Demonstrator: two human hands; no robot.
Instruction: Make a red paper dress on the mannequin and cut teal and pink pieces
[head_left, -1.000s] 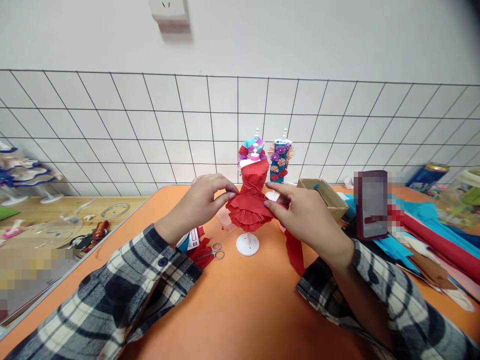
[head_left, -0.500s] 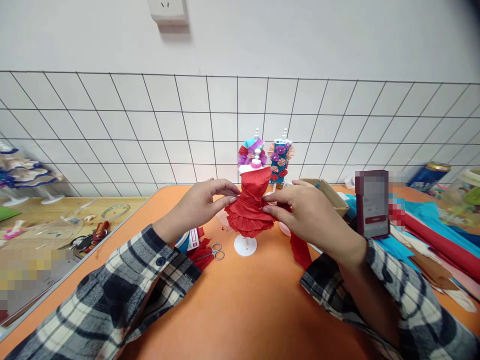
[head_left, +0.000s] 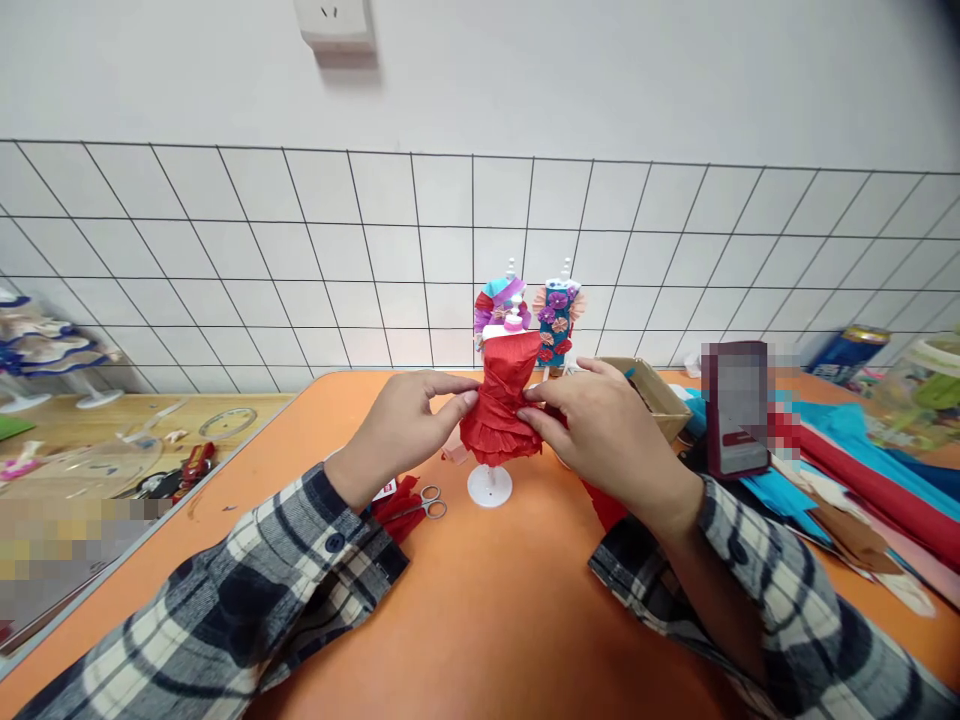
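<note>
A small white dress form wears a red crinkled strapless dress (head_left: 508,375) with a ruffled hem, upright on its round white base (head_left: 490,487). My left hand (head_left: 405,425) pinches the dress's left side at the waist between thumb and forefinger. From the right, my right hand (head_left: 604,425) has its thumb and fingertips closed on the waist and upper skirt. Small scissors (head_left: 429,503) lie on red scraps (head_left: 401,510) beneath my left wrist. More red material (head_left: 604,505) lies under my right hand, partly hidden by it.
Two more dressed forms stand behind, one with a blue flowered dress (head_left: 556,320). At the right are a cardboard box (head_left: 664,400), a propped phone (head_left: 739,410), a blue can (head_left: 859,353) and coloured sheets (head_left: 832,430). A wooden surface (head_left: 255,440) with tools adjoins the orange table (head_left: 480,610).
The dress form has turned slightly, and its hem hangs narrower between my hands. My right hand has shifted a little left; both hands stay at the waist.
</note>
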